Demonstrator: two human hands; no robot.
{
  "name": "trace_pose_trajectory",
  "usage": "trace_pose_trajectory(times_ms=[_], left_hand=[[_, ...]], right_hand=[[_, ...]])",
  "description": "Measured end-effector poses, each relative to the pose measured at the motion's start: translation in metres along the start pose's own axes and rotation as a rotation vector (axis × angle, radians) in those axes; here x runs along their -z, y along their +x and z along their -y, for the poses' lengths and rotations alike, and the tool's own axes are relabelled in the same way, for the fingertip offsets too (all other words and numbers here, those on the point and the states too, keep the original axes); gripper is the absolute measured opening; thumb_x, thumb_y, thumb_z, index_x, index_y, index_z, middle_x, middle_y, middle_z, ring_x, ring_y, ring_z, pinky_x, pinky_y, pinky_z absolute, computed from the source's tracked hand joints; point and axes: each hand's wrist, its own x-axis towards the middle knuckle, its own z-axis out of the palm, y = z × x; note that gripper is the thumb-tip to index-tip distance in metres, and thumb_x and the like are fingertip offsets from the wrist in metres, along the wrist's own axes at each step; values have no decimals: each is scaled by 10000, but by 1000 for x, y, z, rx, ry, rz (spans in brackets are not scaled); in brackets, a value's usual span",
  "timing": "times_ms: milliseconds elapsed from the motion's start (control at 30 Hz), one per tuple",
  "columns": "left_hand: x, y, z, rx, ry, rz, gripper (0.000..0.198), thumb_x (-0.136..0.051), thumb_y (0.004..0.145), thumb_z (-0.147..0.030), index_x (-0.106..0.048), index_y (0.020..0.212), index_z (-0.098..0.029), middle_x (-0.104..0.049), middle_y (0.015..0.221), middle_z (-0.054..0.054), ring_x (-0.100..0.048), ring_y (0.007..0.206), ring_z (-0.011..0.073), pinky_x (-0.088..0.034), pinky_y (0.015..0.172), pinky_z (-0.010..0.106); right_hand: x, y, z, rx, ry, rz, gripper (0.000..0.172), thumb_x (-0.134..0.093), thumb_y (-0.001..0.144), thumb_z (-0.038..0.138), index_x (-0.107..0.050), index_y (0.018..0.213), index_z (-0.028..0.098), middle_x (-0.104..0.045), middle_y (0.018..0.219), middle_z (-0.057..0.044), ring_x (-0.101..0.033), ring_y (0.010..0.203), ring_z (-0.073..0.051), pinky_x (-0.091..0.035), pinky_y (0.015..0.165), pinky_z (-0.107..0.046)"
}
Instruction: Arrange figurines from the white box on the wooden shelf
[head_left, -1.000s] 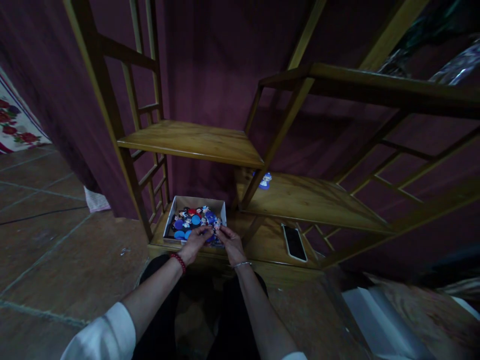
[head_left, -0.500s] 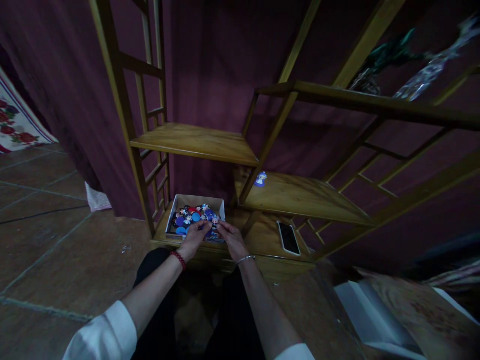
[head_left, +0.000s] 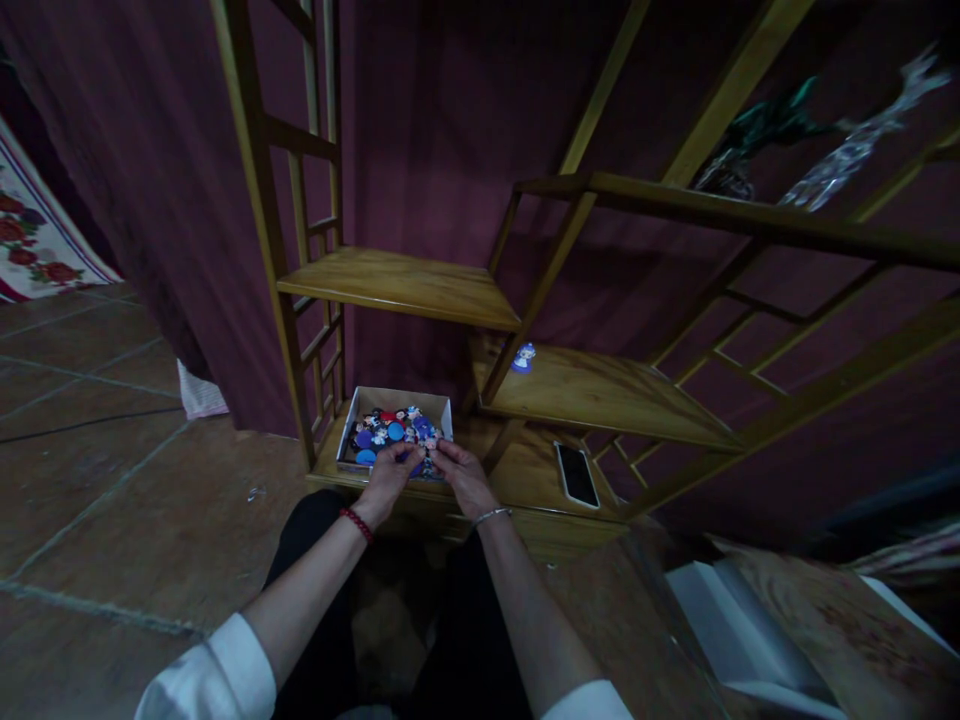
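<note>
A shallow cardboard box (head_left: 442, 407) sits on the bottom board of a wooden shelf unit (head_left: 405, 285). It holds several small figurines and blue and red discs (head_left: 384, 433). My left hand (head_left: 390, 477) and my right hand (head_left: 463, 476) meet at the box's near edge. Both pinch one small figurine (head_left: 427, 452) between their fingertips, over the box. A red bead bracelet is on my left wrist and a thin silver one on my right.
One little blue and white figurine (head_left: 524, 357) stands on the middle shelf board. A dark phone (head_left: 576, 474) lies flat on the bottom board, right of the box. Dark red curtain hangs behind. Tiled floor spreads left; a pale box (head_left: 739, 640) lies at lower right.
The view has tilted up and shifted slightly, so more of the upper shelf shows. My hands stay together at the box's near edge, still working the small figurine.
</note>
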Motion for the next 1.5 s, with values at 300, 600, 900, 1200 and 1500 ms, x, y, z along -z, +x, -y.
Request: trace_pose_trajectory(times_ms=[300,600,900,1200,1500], left_hand=[[6,3,13,69,-107,36,285,-526,704,-201,-575,980,-150,-590,853,35,-490,657,91,-377,488,165],[10,4,22,177,-351,60,265,-583,614,-80,-593,877,-112,-612,827,59,-550,707,136,-463,644,278],[10,5,34,140,-359,187,454,-609,575,-60,-551,1020,-130,-615,766,28,-561,710,121,-435,739,284],[8,8,40,113,-306,231,484,-646,603,-115,-533,1074,-136,-619,801,40,-553,713,117,-440,707,271],[9,13,45,103,-333,208,504,-674,587,-157,-540,1072,-148,-617,852,55,-556,765,130,-429,771,302]], right_hand=[[-2,-2,-5,1,5,-31,331,-680,582,347,-634,854,164,-634,830,-11,-531,687,-99,-399,622,-215],[4,2,-15,19,3,-66,313,-682,575,356,-637,828,176,-631,807,-7,-526,679,-109,-398,633,-231],[2,-2,-11,-6,-10,-139,367,-704,530,350,-639,840,164,-638,803,-10,-531,679,-110,-405,627,-229],[3,-1,-11,26,-23,-156,374,-714,508,330,-645,835,164,-652,817,-28,-559,742,-139,-421,741,-286],[4,2,-14,40,-45,-146,366,-715,504,320,-638,833,178,-655,799,-25,-571,755,-152,-420,778,-316]])
